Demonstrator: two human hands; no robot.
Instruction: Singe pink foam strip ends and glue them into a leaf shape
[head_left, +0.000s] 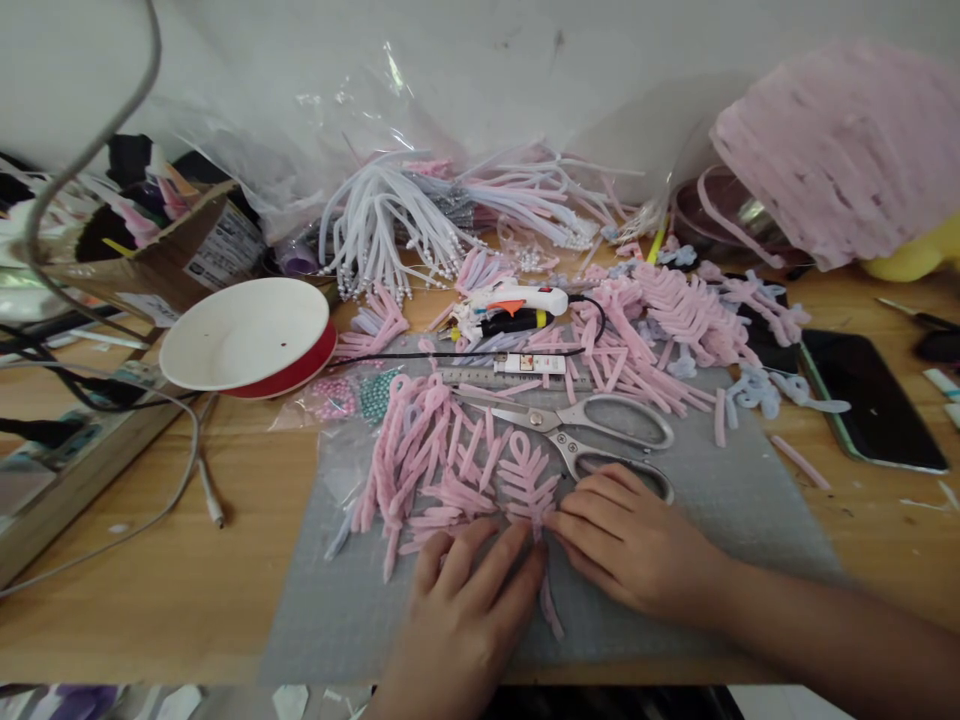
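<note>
A pink leaf made of pipe cleaners [527,482], with a loop at its top and short pieces along its stem, lies on the grey cutting mat [337,620]. My left hand [476,595] is bent over its lower left side, fingertips closed at the stem. From the right, my right hand [637,545] pinches the leaf's lower edge with fingers bunched; the exact grip is hidden. Below the hands the stem's tail [551,605] hangs out. Metal scissors [559,425] lie just above my right hand. Left of the leaf is a pile of cut pink pipe-cleaner pieces [457,495].
A white glue gun [525,300] with a black cord lies behind the scissors, near a ruler [480,378]. Bundled white stems [397,220], finished pink leaves [690,310] and a phone [874,400] surround the mat. A white-and-red spool [247,335] stands left, beside cables and a cardboard box [217,250].
</note>
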